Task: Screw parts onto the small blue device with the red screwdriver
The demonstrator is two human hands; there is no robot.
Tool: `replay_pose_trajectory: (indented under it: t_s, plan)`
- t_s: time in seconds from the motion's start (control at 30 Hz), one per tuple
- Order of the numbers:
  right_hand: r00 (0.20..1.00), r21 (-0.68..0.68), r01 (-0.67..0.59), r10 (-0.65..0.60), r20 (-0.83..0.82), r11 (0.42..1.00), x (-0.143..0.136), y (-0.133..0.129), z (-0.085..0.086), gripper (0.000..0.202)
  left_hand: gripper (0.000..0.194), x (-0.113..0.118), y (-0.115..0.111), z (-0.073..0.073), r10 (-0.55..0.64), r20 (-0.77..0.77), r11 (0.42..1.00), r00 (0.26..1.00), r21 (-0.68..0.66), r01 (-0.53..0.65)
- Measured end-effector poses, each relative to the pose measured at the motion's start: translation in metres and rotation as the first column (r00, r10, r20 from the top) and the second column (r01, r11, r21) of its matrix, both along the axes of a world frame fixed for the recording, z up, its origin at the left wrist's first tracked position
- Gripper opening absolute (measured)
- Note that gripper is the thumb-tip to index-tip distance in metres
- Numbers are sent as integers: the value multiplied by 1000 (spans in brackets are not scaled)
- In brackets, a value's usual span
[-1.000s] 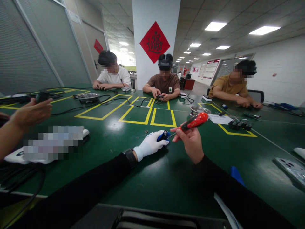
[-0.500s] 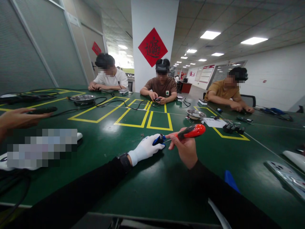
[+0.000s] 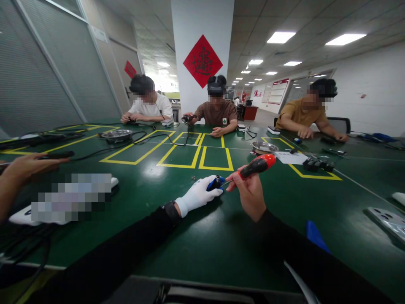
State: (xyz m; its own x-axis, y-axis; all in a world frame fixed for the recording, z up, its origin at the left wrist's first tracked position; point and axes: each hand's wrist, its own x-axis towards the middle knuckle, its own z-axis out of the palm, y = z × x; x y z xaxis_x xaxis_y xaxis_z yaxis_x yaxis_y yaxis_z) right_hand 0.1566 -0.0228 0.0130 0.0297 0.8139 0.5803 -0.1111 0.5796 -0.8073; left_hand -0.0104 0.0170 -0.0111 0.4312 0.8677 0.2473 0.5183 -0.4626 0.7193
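Note:
My left hand (image 3: 200,195), in a white glove with blue fingertips, is closed round a small black part (image 3: 216,182) with a metal top, just above the green table (image 3: 202,245). My right hand (image 3: 251,192) is bare and grips a red and black screwdriver (image 3: 257,165). Its handle points up to the right, and its thin shaft slants down left to the black part. Whether the tip sits in the part cannot be made out. A few tiny metal pieces (image 3: 193,178) lie on the table just beyond my left hand.
Metal bowls (image 3: 265,147) (image 3: 116,135) stand farther back. Black blocks (image 3: 318,164) lie beside a white paper (image 3: 289,157) at the right. Another person's hand (image 3: 23,169) holds a dark object at the left. Three people sit across the table.
The camera view has shifted slightly. Both my hands keep hold of the part and the screwdriver. The person opposite in the middle has raised one hand with a dark object, away from the other hand.

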Motion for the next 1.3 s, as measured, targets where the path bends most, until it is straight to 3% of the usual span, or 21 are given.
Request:
replay_pose_trajectory:
  t_s: [0.4, 0.6, 0.97, 1.17, 1.3]
  plan:
    - [998, 39, 64, -64, -18, 997, 0, 2, -5, 21, 31, 0, 1, 3, -54, -43, 994, 998, 91, 58]
    - [992, 38, 88, -91, 86, 995, 1, -1, -3, 19, 36, -1, -2, 2, -55, -34, 998, 998, -13, 54]
    - [983, 83, 131, -140, 119, 988, 0, -3, -4, 18, 32, -1, -2, 3, -51, -35, 997, 998, 49, 52]
    - [989, 87, 113, -121, 87, 990, 0, -3, -2, 17, 30, 0, -3, 7, -48, -27, 998, 998, 42, 49]
    - [1000, 1, 15, -15, 0, 1000, -2, -4, 2, 21, 31, 0, -2, 7, -51, -1, 999, 999, 15, 51]
